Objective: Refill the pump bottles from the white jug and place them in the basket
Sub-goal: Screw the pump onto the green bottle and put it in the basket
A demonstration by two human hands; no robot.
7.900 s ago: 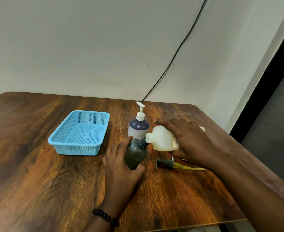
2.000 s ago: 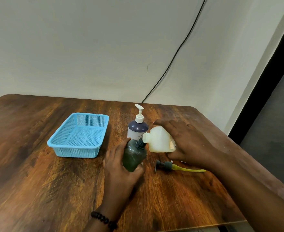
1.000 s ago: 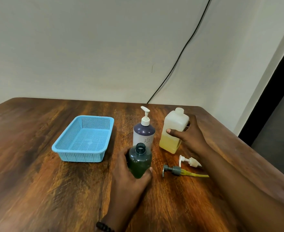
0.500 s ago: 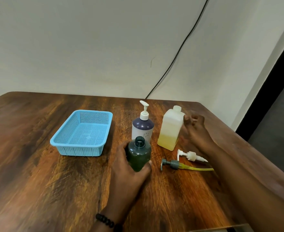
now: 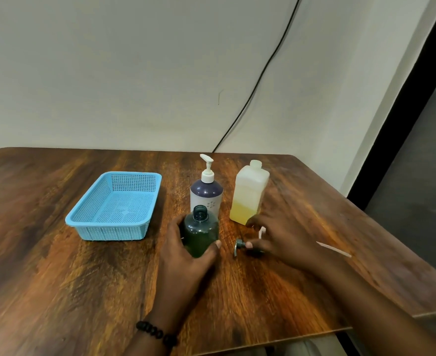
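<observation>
1. Right hand (image 5: pixel 281 236) is coming down off the white jug (image 5: pixel 249 192) and onto the grey pump head (image 5: pixel 240 245) lying on the counter (image 5: pixel 57 265); half a second ago it was hovering beside the jug's shoulder.
2. Its fingers (image 5: pixel 249 244) are curling low over the pump head, thumb touching the collar; whether they are already pinching it cannot be told through the blur.
3. White jug is standing upright and released, uncapped, yellow liquid sitting low inside it.
4. Left hand (image 5: pixel 186 255) is holding the dark green bottle (image 5: pixel 200 233) upright, fingers wrapped round its body, neck open.
5. Reading: pouring into the green bottle is looking finished; refitting its pump is likely the step in hand.
6. Purple pump bottle (image 5: pixel 206 194) is standing just behind, pump on.
7. Blue basket (image 5: pixel 114 231) is sitting well to the left, holding no bottles yet.
8. A white pump (image 5: pixel 262 232) is lying mostly hidden under the right hand.
</observation>
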